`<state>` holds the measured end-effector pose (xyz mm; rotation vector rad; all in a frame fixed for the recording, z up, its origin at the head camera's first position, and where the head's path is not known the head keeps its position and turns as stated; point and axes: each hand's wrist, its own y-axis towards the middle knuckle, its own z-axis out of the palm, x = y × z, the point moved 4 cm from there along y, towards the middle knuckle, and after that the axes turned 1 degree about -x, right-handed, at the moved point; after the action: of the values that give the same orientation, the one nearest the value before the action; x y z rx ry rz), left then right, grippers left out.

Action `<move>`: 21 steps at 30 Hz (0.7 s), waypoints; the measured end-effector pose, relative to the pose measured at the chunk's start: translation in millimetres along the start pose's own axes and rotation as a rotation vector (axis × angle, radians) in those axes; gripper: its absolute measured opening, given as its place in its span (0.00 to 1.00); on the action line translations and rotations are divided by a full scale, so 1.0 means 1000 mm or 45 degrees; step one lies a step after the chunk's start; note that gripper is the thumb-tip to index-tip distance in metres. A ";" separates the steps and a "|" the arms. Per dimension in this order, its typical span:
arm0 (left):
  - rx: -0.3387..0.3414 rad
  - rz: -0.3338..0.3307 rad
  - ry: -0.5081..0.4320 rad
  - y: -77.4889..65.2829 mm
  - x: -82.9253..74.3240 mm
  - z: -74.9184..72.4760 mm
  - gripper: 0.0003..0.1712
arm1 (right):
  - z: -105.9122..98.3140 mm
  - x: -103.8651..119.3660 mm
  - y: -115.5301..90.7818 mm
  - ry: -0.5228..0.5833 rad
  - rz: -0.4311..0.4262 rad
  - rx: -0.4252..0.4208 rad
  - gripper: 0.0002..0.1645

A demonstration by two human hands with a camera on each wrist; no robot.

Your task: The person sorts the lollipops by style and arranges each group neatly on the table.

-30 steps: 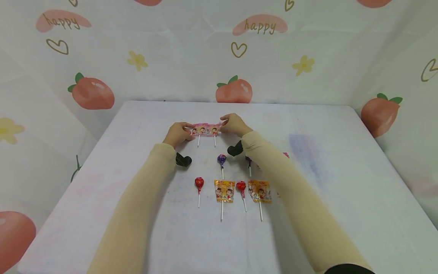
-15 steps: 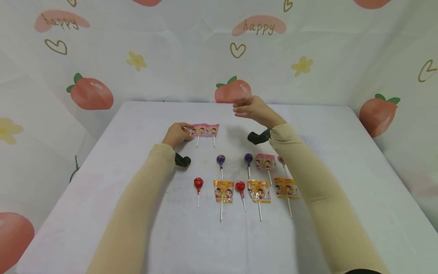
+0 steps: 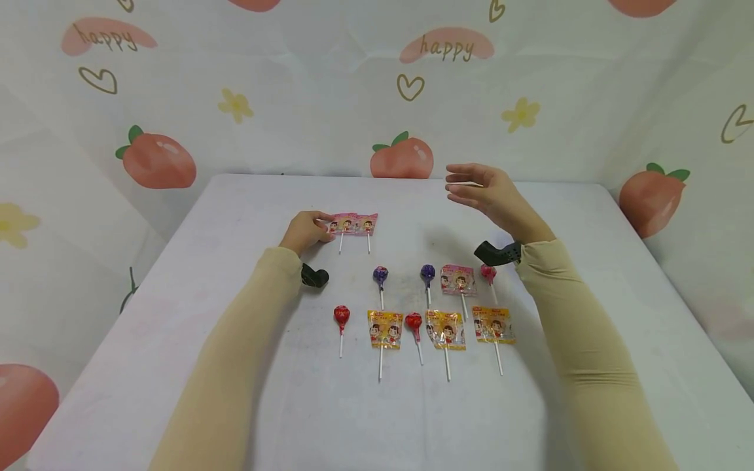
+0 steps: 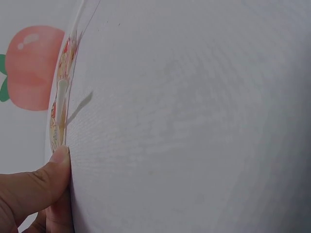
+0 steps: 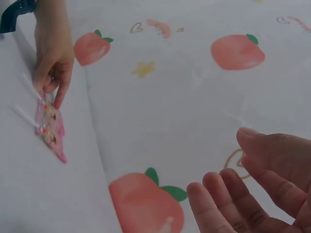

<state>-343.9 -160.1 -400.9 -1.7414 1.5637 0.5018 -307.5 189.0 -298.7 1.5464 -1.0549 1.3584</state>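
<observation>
At the back of the table, two pink-wrapped lollipops lie side by side with their white sticks toward me. My left hand pinches the left edge of the left wrapper between thumb and fingers. Seen close in the left wrist view, the thumb presses at the wrapper's edge. My right hand hovers over the table's back right part, fingers spread apart, holding nothing. In the right wrist view its fingers are loosely bent, with both pink wrappers beyond.
Nearer me lie purple lollipops, another pink-wrapped lollipop, and a small pink one. In front of them are red lollipops and several yellow-wrapped ones. A patterned cloth hangs behind the table.
My right hand has let go of the right pink wrapper, risen, and moved right, uncovering lollipops on that side. My left hand has stayed on the left wrapper.
</observation>
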 end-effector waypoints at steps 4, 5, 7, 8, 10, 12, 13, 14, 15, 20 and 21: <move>-0.005 0.003 0.009 0.000 0.000 -0.001 0.29 | -0.007 -0.007 -0.014 -0.135 -0.002 0.003 0.31; -0.004 0.004 0.012 0.000 0.000 -0.001 0.29 | -0.008 -0.009 -0.018 -0.195 0.006 0.002 0.30; -0.004 0.001 0.017 -0.001 -0.001 -0.001 0.29 | -0.012 -0.016 -0.023 -0.308 0.024 0.008 0.30; -0.003 -0.003 0.018 -0.001 -0.001 0.000 0.29 | -0.013 -0.020 -0.025 -0.360 0.030 0.013 0.29; -0.004 -0.007 0.018 -0.001 -0.001 0.000 0.29 | -0.016 -0.028 -0.028 -0.412 0.047 0.026 0.28; -0.006 -0.007 0.017 -0.001 -0.001 0.000 0.29 | -0.018 -0.038 -0.030 -0.424 0.049 0.050 0.26; -0.008 -0.007 0.017 -0.001 -0.001 0.000 0.29 | -0.018 -0.043 -0.030 -0.431 0.051 0.067 0.26; -0.009 -0.006 0.021 -0.001 -0.001 -0.001 0.29 | -0.019 -0.047 -0.030 -0.428 0.053 0.087 0.25; -0.011 -0.005 0.024 -0.001 -0.001 0.000 0.29 | -0.019 -0.052 -0.031 -0.422 0.061 0.110 0.25; -0.008 -0.008 0.030 0.000 0.000 0.000 0.29 | -0.020 -0.075 -0.029 -0.481 0.143 0.265 0.25; -0.008 -0.008 0.027 0.000 0.000 0.000 0.29 | -0.020 -0.079 -0.029 -0.501 0.168 0.298 0.25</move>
<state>-343.6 -160.2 -400.6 -1.7612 1.5727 0.4866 -292.8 223.6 -376.4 2.0052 -1.2880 1.3331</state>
